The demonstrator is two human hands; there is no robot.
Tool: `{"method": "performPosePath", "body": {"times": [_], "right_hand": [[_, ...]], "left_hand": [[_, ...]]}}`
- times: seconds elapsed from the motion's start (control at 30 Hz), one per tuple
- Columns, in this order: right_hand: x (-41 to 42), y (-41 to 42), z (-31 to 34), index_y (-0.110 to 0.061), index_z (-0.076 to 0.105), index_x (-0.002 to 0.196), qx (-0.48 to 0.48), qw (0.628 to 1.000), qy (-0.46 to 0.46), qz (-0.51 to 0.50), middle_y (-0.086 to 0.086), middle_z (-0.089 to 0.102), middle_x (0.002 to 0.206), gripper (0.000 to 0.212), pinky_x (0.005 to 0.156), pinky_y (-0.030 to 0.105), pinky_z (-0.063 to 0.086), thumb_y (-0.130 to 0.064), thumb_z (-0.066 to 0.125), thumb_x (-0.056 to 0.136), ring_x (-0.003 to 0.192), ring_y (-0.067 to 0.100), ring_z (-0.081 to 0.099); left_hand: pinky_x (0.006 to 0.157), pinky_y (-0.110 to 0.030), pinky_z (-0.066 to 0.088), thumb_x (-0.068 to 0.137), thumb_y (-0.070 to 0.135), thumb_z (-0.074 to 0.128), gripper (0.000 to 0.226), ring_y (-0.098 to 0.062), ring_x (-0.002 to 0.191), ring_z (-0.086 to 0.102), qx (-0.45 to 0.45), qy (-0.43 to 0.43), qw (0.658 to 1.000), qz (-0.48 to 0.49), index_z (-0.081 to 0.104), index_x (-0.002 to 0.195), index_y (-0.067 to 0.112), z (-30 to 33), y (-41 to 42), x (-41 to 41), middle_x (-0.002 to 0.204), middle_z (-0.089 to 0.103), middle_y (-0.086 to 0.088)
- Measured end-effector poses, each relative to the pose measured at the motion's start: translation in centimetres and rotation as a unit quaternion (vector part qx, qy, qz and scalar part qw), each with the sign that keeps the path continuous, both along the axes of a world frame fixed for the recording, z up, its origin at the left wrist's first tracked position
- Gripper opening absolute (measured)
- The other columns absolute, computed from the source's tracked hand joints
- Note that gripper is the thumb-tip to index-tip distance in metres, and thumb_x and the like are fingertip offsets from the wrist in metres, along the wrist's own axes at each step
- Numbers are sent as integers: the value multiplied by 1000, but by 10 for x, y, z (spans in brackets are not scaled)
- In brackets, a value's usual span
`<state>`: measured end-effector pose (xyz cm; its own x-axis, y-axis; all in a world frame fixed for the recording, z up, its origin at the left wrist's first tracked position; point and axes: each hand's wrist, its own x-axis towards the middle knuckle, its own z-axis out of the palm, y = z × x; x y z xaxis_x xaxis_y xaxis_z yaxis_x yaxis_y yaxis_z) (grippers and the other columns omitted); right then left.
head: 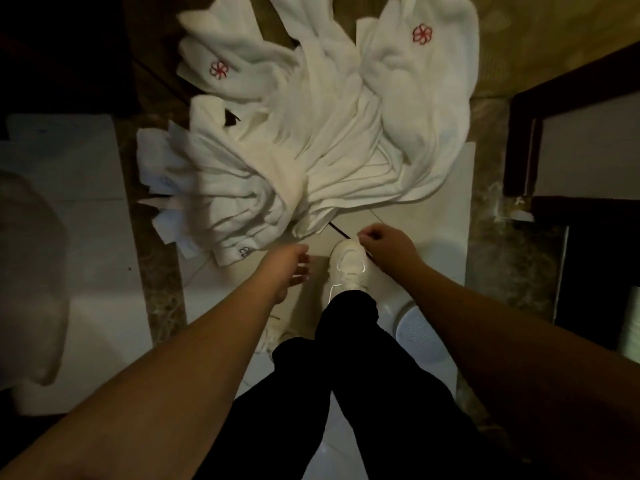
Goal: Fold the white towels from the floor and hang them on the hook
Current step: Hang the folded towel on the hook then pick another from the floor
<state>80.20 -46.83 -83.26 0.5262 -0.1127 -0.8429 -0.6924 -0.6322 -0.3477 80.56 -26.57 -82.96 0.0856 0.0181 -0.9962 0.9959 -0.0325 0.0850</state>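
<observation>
Reaching down toward heaped white towels (311, 140) on the floor (433, 209) | left hand (289, 268) loosely open, empty | right hand (384, 245) curled, empty | advice: pinch one hem, lift it clear.

The room is dim; the white towels (304, 133) catch most of the light while the corners sink into black. Edges bow with wide-angle distortion, and everything looks soft, slightly blurred.
</observation>
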Motion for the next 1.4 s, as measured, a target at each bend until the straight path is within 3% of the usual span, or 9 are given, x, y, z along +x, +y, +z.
{"method": "performPosePath", "body": {"times": [0.2,0.37,0.43,0.53,0.67,0.97,1.13,1.27,1.4], "right_hand": [[17,23,-73,-12,76,104,44,995,-33,85,-1,67,94,17,72,21,35,-25,69,94,86,12,57],[14,31,-129,-14,73,112,64,996,54,-8,1,65,92,33,75,30,45,-41,66,95,86,16,59],[10,39,-143,-17,70,111,87,988,83,-99,3,64,88,33,63,28,45,-45,67,94,81,17,59],[7,52,-157,-26,66,96,114,975,77,-177,1,63,86,24,63,28,44,-50,66,93,78,15,58],[2,56,-160,-20,70,98,118,964,40,-233,0,63,89,19,72,30,42,-37,61,100,85,17,58],[-18,28,-76,-23,58,84,160,958,45,-235,-8,57,81,22,87,36,43,-26,51,105,76,9,54],[-18,7,-10,-14,57,89,188,930,25,-314,-2,58,82,18,74,23,49,-16,50,106,72,7,57],[-9,-6,45,3,55,124,117,950,-1,-288,10,57,97,31,79,37,50,-21,44,107,85,22,57],[5,-18,104,1,53,127,19,952,-62,-300,11,53,107,36,84,39,47,-26,41,107,95,24,52]], "left_hand": [[58,-27,44,103,12,45,13,-18,62,55,27,16,999,35,56,108,7,-81,-16,1,86,59,-6],[53,-27,47,102,15,48,33,-22,70,57,89,-25,995,38,52,135,19,-134,-17,-2,107,62,-11],[62,-33,50,103,16,47,34,-28,78,60,96,-60,994,15,52,135,24,-149,-18,-4,102,62,-8],[104,-48,49,103,17,50,27,-42,117,59,100,-95,989,-47,59,128,21,-166,-14,-7,128,63,-13],[102,-42,48,98,17,56,15,-38,121,59,132,-99,984,-72,68,107,18,-164,-11,-11,126,67,-17],[59,-20,49,96,23,66,31,-16,85,63,17,-121,992,-33,60,123,7,-88,-26,-25,105,68,-7],[73,-29,51,101,12,55,30,-21,85,62,-8,-113,993,-37,61,129,1,-24,-36,-18,109,67,-11],[94,-48,51,105,16,49,30,-33,109,62,-31,-107,994,-20,58,132,4,33,-33,-6,124,65,-14],[77,-36,54,106,14,46,23,-23,93,62,-32,-128,990,60,57,125,7,93,-23,17,107,65,-8]]}}
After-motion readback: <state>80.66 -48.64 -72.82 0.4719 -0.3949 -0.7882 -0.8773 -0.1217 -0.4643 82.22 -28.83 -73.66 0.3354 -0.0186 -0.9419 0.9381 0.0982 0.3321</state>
